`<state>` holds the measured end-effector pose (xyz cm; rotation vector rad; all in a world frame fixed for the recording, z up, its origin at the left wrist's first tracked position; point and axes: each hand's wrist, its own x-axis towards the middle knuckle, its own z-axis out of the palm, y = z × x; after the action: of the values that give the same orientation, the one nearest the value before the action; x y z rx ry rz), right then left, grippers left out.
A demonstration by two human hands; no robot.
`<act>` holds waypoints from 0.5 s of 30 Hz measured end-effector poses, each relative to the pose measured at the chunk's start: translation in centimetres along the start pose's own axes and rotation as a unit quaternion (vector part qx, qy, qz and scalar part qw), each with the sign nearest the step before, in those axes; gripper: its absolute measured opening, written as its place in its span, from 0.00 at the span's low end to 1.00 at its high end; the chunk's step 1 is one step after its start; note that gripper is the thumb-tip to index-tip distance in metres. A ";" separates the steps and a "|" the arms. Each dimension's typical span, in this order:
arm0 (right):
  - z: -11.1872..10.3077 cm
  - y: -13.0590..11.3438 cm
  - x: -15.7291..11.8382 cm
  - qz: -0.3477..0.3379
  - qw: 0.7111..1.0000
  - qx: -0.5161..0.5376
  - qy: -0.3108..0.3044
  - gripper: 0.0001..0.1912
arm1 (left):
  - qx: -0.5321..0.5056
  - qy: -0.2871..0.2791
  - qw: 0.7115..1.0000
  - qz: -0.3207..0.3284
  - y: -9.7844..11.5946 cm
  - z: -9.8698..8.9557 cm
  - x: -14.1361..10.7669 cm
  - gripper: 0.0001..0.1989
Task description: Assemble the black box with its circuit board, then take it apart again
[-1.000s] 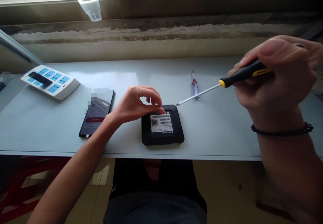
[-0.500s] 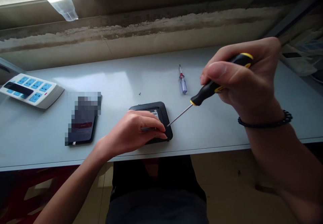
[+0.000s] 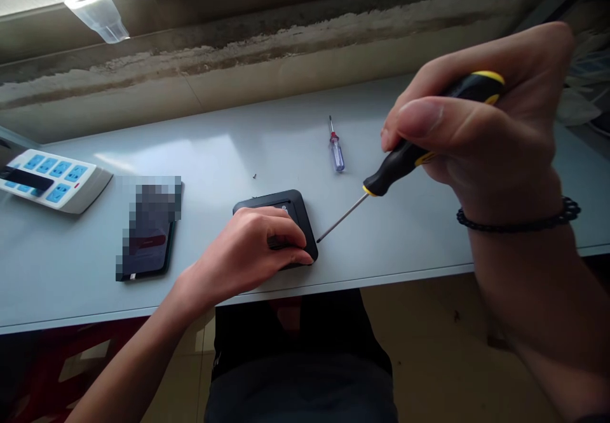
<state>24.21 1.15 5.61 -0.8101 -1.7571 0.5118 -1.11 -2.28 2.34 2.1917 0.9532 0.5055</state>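
Note:
A flat black case [image 3: 299, 202] with rounded corners lies near the front edge of the table. My left hand [image 3: 252, 242] rests over it, fingers curled and thumb at the near right corner, gripping it. The underside of the fingers is partly hidden. In my right hand [image 3: 481, 124] is a black and yellow screwdriver [image 3: 388, 172], fingers wrapped round the handle. Its shaft slants down to the left, and the tip shows just beside the case's right edge. Whether the tip touches anything I cannot tell. A tiny screw [image 3: 254, 176] lies behind the case.
A small screwdriver with a clear handle [image 3: 337, 153] lies behind the case. To the left are a phone [image 3: 147, 239], partly pixelated, and a white power strip [image 3: 61, 178] with a dark object on top. A translucent plastic piece [image 3: 100, 15] is at the window ledge.
The screwdriver tip has shifted from over the case's right corner to just outside its right edge, as my right hand moved up and right. My left hand stays on the case. The view shifted slightly.

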 end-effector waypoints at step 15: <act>-0.3 -1.3 -0.2 0.042 0.998 -0.052 0.003 0.17 | 0.114 -0.020 0.993 -0.010 0.9 -0.3 -0.2 0.07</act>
<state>24.19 0.13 6.44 -0.9598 -1.7620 0.4770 -0.96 -2.72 3.21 2.3838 1.0542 0.3562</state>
